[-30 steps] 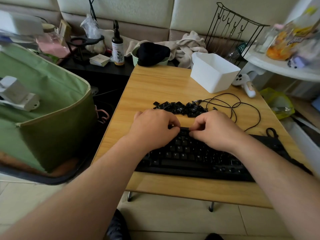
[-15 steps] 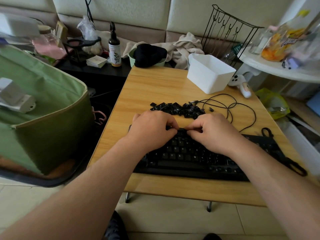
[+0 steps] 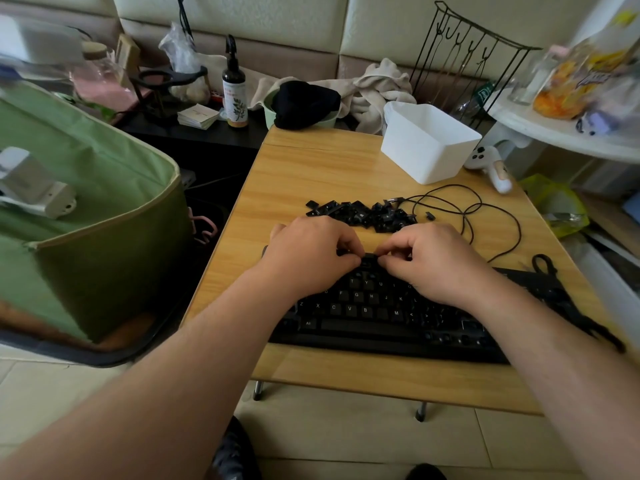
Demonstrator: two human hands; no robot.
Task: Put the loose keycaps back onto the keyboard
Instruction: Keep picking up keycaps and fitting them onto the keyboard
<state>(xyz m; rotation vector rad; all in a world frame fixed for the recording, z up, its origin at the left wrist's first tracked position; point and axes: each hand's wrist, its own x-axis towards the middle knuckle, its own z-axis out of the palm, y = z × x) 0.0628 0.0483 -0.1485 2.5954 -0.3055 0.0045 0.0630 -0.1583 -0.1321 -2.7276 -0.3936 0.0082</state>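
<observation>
Black plastic keycap (image 3: pixel 370 257) at frame centre, top row of the black keyboard (image 3: pixel 381 306): my left hand (image 3: pixel 311 251) and right hand (image 3: pixel 433 258) seemingly pinch it between curled fingertips. Light, rigid, slippery; I'd grip its sides. Loose black keycaps (image 3: pixel 360 213) lie heaped just above.

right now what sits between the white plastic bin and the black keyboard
In the head view, the pile of loose black keycaps and loops of thin black cable lie on the wooden table between them.
</observation>
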